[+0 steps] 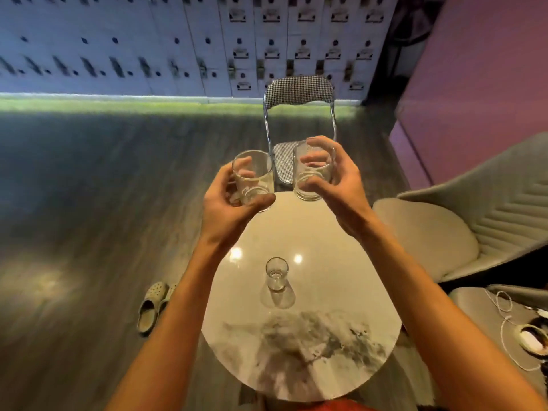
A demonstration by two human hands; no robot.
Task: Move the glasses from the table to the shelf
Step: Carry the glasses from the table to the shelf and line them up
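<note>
Two clear tumblers are held up above the far edge of the round marble table (335, 292). My left hand (228, 215) grips the left glass (255, 173) around its lower half. My right hand (338, 185) wraps the right glass (310, 179), fingers on its far side and thumb on the near side. A third, smaller clear glass (277, 274) stands upright on the table's middle, between my forearms. No shelf is in view.
A folding chair (299, 93) with a checked seat stands beyond the table. A padded beige armchair (474, 221) is at the right, with a white cable (504, 315) on a seat below it. Two clogs (151, 307) lie on the wooden floor at the left. Lockers line the far wall.
</note>
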